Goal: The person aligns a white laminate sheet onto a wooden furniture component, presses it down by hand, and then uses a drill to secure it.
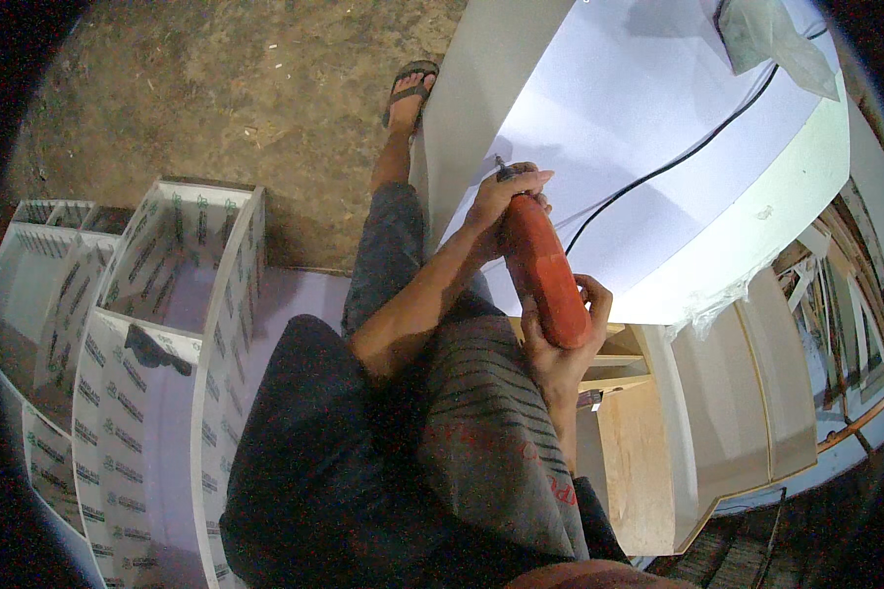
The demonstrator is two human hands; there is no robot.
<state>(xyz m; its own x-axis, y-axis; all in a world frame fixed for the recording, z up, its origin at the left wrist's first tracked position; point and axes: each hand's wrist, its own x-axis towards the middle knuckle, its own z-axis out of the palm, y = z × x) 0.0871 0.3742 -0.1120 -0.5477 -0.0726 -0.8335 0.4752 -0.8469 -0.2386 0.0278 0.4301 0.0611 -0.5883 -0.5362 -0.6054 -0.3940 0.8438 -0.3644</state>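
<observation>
An orange power drill (pixel 545 270) lies lengthwise between my two hands, its short bit and dark chuck (pixel 504 171) pointing away from me. My left hand (pixel 501 204) is closed around the front end by the chuck. My right hand (pixel 567 339) wraps the rounded rear end, thumb on one side and fingers on the other; its grip is partly hidden under the tool. Beneath and beyond the drill is a large white panel (pixel 648 108). A black cord (pixel 673 162) runs across this panel.
At the left stands a cabinet frame (pixel 206 324) wrapped in printed film, with a dark object (pixel 157 351) on its edge. A clear plastic bag (pixel 771 39) lies on the white panel. A wooden compartment (pixel 634 452) is to the right, near scrap strips (pixel 845 285). Concrete floor (pixel 216 98) lies beyond.
</observation>
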